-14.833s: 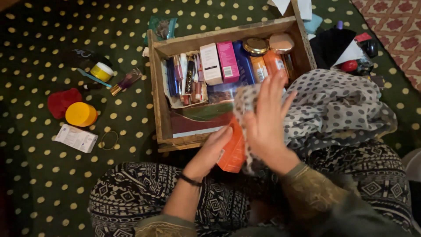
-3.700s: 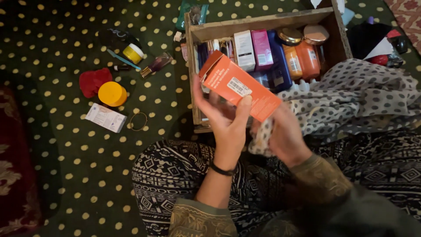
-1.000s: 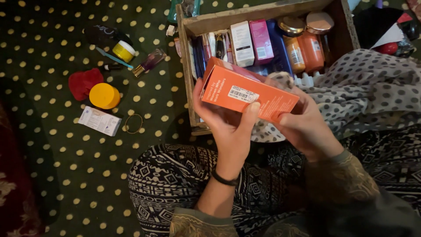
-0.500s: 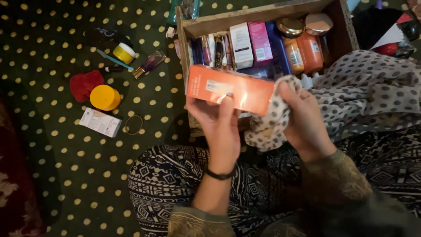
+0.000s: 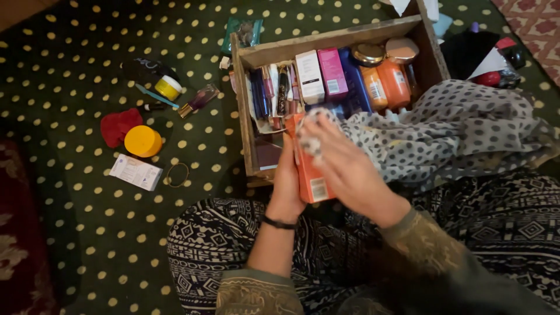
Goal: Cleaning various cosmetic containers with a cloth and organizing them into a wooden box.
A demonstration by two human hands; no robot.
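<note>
Floor left of crate: yellow lid (image 5: 143,140), white carton (image 5: 136,172). Left hand (image 5: 289,181) grip clenched on orange box (image 5: 309,175), at wooden crate (image 5: 244,125) front edge. Right hand (image 5: 344,166) grip presses spotted cloth (image 5: 443,131) onto it. Keep box braced, wipe along its length.

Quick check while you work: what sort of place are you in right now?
Most likely a room in a home, seated on the floor: a green carpet with pale dots, a wooden crate of cosmetics, and loose toiletries like a yellow-lidded jar. Both hands hold an orange box.
</note>
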